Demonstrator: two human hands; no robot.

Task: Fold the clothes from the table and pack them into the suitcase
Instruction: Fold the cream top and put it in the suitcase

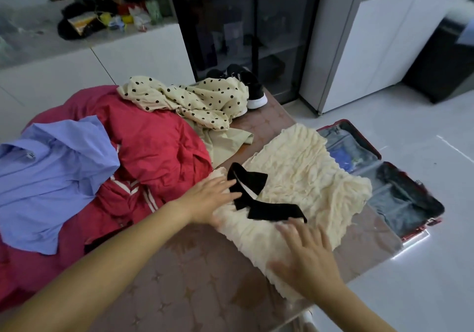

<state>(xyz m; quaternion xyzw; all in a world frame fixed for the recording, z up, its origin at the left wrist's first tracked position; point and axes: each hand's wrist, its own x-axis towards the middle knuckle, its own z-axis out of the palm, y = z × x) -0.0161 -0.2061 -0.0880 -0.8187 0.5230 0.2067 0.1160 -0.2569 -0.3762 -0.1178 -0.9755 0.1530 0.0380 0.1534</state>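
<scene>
Two hands lie flat on the cream garment (pixel 302 172), fingers straight and released: left hand (pixel 213 198) at its 9 o'clock edge, touching the black collar (pixel 256 198), right hand (pixel 305 257) at 6 o'clock. The garment lies on the table (pixel 179 267); the suitcase (pixel 436 220) lies open at 3 o'clock. Smooth outward from the collar, then fold evenly.

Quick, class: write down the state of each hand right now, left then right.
Left hand: open, fingers flat on the cream top beside its black collar.
Right hand: open, fingers spread over the cream top's near edge; blurred.
</scene>
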